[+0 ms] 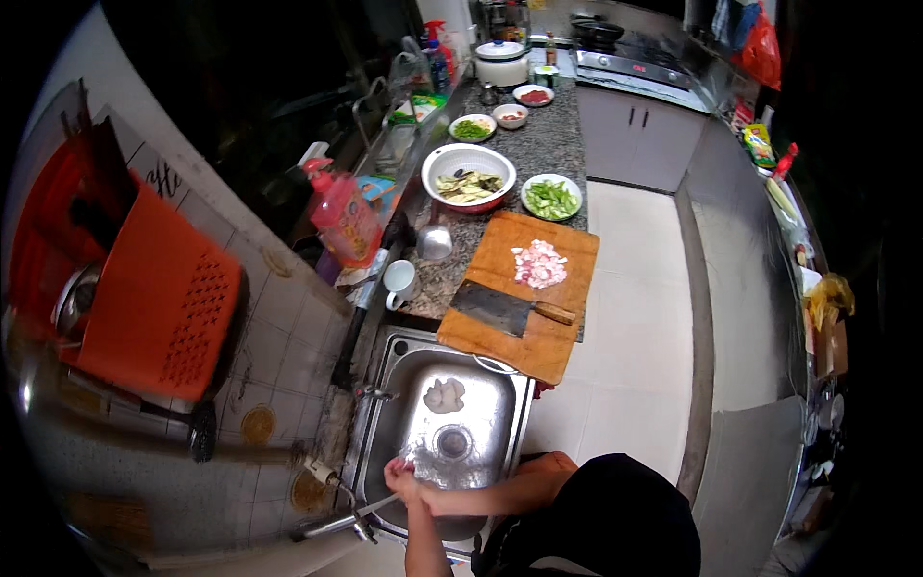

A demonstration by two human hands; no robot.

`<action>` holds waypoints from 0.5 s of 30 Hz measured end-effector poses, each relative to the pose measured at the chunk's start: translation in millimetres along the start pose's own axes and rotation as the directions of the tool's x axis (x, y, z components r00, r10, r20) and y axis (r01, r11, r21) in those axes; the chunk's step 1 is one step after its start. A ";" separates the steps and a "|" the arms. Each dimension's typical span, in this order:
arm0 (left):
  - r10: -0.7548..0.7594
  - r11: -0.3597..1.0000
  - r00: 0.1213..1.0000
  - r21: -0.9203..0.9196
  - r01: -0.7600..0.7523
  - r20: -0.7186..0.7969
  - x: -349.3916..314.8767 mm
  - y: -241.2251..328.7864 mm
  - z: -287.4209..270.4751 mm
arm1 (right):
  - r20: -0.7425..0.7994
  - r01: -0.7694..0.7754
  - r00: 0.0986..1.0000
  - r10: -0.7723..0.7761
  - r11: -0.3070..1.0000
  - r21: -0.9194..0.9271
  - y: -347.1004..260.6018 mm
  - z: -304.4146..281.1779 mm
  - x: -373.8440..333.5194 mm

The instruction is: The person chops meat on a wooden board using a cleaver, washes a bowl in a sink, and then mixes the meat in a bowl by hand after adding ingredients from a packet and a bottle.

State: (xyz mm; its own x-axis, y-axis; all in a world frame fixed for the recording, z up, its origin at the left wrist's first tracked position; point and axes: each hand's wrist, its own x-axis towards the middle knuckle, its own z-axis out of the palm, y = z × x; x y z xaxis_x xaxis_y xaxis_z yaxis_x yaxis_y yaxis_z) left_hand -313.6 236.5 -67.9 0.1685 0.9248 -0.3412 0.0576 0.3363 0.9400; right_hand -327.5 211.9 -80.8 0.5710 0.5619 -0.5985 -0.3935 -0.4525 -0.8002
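My left hand [397,472] and my right hand [424,499] come together over the near left part of the steel sink [524,409]. They overlap at the wrists, and their fingers are too small and blurred to read. Close beside them is a metal faucet [338,523], its spout pointing toward my hands. A pale, crumpled, soft-looking lump [444,395] lies on the sink floor beyond the drain [454,441]. Past the sink, a wooden cutting board [543,348] overlaps its far edge. On the board are a cleaver [492,308] and a pile of chopped pinkish-white meat [539,263].
A white mug [401,280], a ladle [434,240], a colander of sliced eggplant [481,158] and a plate of cut green peppers [551,185] stand on the counter. An orange basket [162,298] hangs at left. Farther back are a white pot [502,67] and a stove [635,69].
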 end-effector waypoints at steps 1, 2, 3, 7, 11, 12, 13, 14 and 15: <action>0.089 0.994 0.996 0.070 -0.090 0.010 1.7 -8.2 -8.2 | -0.032 0.038 0.999 -0.043 0.990 -0.133 -0.6 4.1 -3.2; 0.015 0.876 0.981 -0.475 0.081 0.194 44.0 -53.3 -54.1 | -0.035 0.080 0.995 -0.091 0.967 -0.241 -5.4 17.2 -15.4; 0.009 1.000 0.977 -0.031 -0.002 0.215 19.9 -33.0 -33.3 | -0.090 0.075 0.990 -0.109 0.945 -0.319 1.8 16.3 -9.9; -0.009 0.519 0.928 0.795 -0.314 0.372 -34.2 20.1 -8.4 | -0.277 -0.013 0.951 -0.138 0.875 -0.484 9.1 21.5 0.7; -0.109 0.378 0.854 0.816 -0.438 0.509 -25.7 -0.7 -20.9 | 0.075 0.150 0.989 -0.130 0.849 -0.507 1.5 -9.3 16.3; -0.141 0.344 0.838 0.820 -0.458 0.527 -28.8 -4.2 -30.6 | 0.122 0.177 0.984 -0.133 0.839 -0.514 4.1 -11.5 23.0; 0.098 0.555 0.750 0.590 -0.587 0.654 -36.7 -6.2 -40.7 | 0.158 0.202 0.978 -0.139 0.828 -0.523 9.1 -10.5 30.2; 0.275 0.428 0.667 0.533 -0.730 0.693 -39.5 -9.3 -43.3 | 0.198 0.229 0.970 -0.144 0.814 -0.533 14.6 -6.9 35.6; 0.420 0.259 0.522 0.453 -0.853 0.742 -37.2 -8.8 -37.3 | 0.218 0.254 0.963 -0.160 0.808 -0.532 22.7 -7.9 50.7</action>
State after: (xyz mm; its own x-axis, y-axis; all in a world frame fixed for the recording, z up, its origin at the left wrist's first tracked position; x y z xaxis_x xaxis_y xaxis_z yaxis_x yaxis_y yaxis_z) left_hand -357.1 205.8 -63.6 0.8423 0.4923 0.2195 0.3175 -0.7822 0.5361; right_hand -301.9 224.6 -129.0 0.4559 0.7641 -0.4564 0.2105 -0.5908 -0.7789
